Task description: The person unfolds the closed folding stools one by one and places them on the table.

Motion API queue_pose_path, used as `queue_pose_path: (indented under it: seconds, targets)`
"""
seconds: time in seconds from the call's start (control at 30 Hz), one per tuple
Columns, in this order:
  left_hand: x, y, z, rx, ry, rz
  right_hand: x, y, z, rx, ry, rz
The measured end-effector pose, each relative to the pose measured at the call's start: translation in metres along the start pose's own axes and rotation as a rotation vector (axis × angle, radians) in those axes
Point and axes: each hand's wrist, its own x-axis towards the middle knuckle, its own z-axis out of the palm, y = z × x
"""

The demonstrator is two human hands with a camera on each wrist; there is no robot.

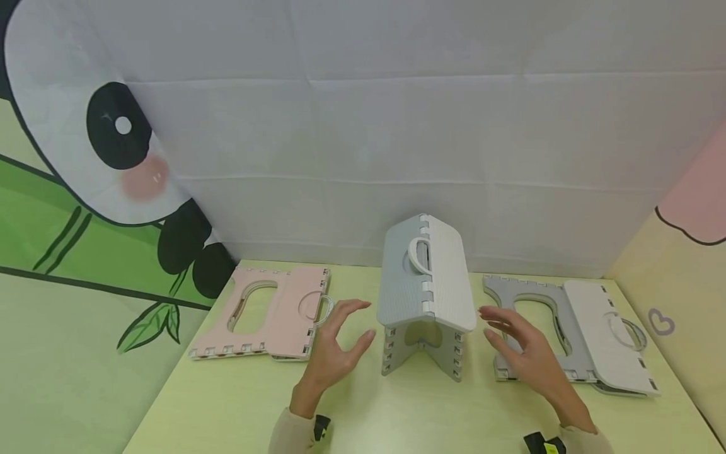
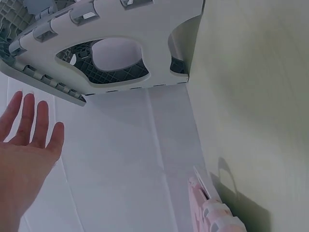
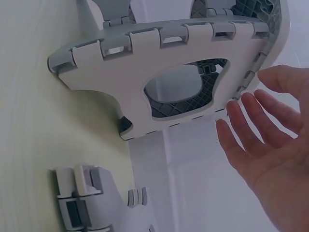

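1. Pale yellow-green tabletop spans bottom of frame.
2. L hand lower ctr-left, R hand lower right: 2 hands, both w/ fingers apart, loosely bent, gripping nothing.
3. 1 gray-white folding stool at ctr, tented btwn hands, 1 handle on ridge; can't tell if R hand touches it. Prob. light, stiff plastic; ribbing gives some grip, may fold at hinges. Best hold: handle or both side edges.
4. 2 more, lying flat: 1 pink stool mid-left, 1 gray/white stool mid-right, 1 handle showing ea.
5. Gray-white backdrop, upper frame; cartoon print, upper left.
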Motion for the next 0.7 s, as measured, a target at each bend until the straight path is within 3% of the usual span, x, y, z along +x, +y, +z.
queue_pose_path:
  seconds: [0.17,0.5,0.7]
  targets:
    - [0.006,0.003,-0.001,-0.011,-0.001,0.021,0.004,-0.004,-0.005,-0.003,0.018,-0.028]
    - [0.016,0.012,-0.002,-0.001,-0.011,-0.006,0.014,-0.016,-0.009,-0.083,0.048,-0.072]
    - [0.023,0.015,0.001,-0.018,-0.016,0.038,0.02,-0.021,-0.008,-0.1,0.053,-0.11]
